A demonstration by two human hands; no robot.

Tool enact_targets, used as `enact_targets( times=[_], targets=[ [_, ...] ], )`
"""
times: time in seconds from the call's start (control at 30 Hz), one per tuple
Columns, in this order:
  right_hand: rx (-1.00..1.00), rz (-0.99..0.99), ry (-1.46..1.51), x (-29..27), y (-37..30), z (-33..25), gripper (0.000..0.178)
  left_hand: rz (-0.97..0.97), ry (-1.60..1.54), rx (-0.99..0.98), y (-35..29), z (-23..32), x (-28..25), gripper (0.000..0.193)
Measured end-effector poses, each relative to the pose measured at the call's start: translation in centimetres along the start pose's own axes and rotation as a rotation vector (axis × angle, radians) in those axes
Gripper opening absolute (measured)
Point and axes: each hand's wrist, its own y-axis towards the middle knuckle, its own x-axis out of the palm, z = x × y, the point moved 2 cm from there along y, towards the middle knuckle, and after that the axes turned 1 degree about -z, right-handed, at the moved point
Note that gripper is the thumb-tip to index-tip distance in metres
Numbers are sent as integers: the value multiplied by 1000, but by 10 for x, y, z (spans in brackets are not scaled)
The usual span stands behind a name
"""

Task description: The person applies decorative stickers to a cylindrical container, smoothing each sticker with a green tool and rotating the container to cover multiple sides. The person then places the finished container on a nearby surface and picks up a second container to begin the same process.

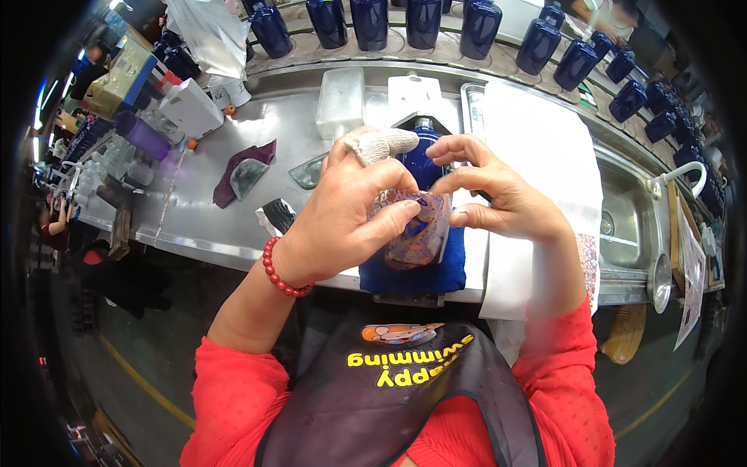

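A blue glass bottle (421,165) lies in front of me with its neck pointing away, partly hidden by my hands. Over its near part is a thin, colourful patterned film (424,243). My left hand (342,210), with a white knitted cover on one finger, pinches the film's upper edge between thumb and forefinger. From the right, my right hand (498,191) curls its fingers at the film's upper right corner, the thumb bent beside the edge. Beneath lies a folded dark blue cloth (457,272) at the counter's front edge.
White paper sheets (537,156) cover the counter on the right, before a steel sink (622,218). A clear plastic box (341,101) stands beyond my left hand. Leftward lie a purple cloth (233,175) and a scraper-like plate (310,171). Blue bottles (370,23) line a conveyor behind.
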Motion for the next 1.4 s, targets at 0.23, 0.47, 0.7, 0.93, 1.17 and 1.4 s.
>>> enact_targets(
  times=[0.23,0.47,0.7,0.93,1.17,1.4],
  targets=[
    [16,166,-106,3,-18,-66,14,14,42,14,-14,35,-19,14],
    [54,247,-153,-20,-28,-106,7,-10,2,5,-12,39,-39,12],
    [311,330,-249,-5,-9,12,18,-58,-218,-393,8,-59,21,23],
    [365,389,-167,-1,-1,51,21,50,-508,-468,15,-97,40,27],
    [329,412,-142,2,0,65,18,81,-568,-398,20,-109,48,27],
    [287,566,-421,6,4,53,16,246,-434,-409,17,-112,52,23]
  ],
)
